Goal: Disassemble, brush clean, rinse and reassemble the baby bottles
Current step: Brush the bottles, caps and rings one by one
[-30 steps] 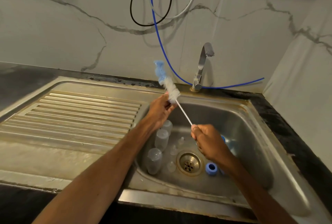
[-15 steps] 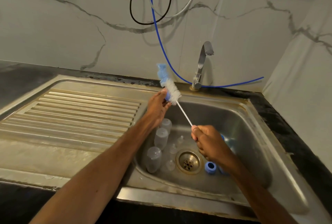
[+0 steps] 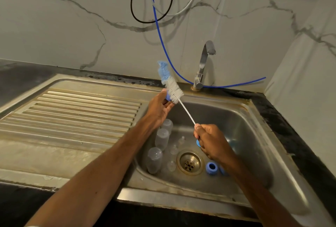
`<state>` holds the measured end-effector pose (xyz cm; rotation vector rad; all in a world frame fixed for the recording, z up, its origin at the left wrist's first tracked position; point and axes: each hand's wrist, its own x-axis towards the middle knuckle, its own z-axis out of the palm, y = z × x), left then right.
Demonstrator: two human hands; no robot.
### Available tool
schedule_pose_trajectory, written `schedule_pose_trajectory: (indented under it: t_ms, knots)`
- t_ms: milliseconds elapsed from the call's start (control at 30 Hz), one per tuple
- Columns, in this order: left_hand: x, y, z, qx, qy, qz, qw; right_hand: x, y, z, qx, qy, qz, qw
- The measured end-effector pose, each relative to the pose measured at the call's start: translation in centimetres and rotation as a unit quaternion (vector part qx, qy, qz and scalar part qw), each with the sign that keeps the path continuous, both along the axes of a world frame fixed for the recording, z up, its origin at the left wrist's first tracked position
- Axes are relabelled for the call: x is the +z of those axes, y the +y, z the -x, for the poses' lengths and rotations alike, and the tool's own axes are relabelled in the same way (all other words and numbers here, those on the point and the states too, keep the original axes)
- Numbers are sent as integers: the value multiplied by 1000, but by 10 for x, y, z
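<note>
left hand [image 3: 160, 111] is pinching a small blue plastic ring [image 3: 168, 97], right hand [image 3: 213, 142] gripping the wire-stemmed white-and-blue bristle brush [image 3: 172, 89], scrubbing it; rinsing is probably coming next.

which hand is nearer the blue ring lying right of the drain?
Right. The right hand holds the brush by its handle just above the blue ring; the left hand holds a second blue piece at the bristles, farther up-left.

- Left arm comes in from 7 o'clock, stretched toward 1 o'clock; left hand [image 3: 160, 108] raised, fingers curled, pinching blue ring [image 3: 168, 97].
- Right arm comes in from 5 o'clock; right hand [image 3: 211, 141] fisted round brush [image 3: 174, 90] handle, at 4 o'clock of left hand.
</note>
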<state>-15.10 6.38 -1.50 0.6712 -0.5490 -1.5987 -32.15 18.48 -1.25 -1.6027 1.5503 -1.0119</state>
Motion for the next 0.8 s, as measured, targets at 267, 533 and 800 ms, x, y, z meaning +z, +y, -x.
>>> schedule_pose_trajectory:
  t_ms: [267, 533, 800]
  knots:
    - [-4, -4, 6, 6, 10, -15, 1000, -6, 5, -1, 12, 33, -19, 999]
    - [-3, 1, 16, -22, -30, 3, 999, -3, -10, -7, -10, 17, -2, 1000]
    - [-2, 7, 24, -46, -67, 17, 997, 1, -18, -5, -44, 1, 10, 999]
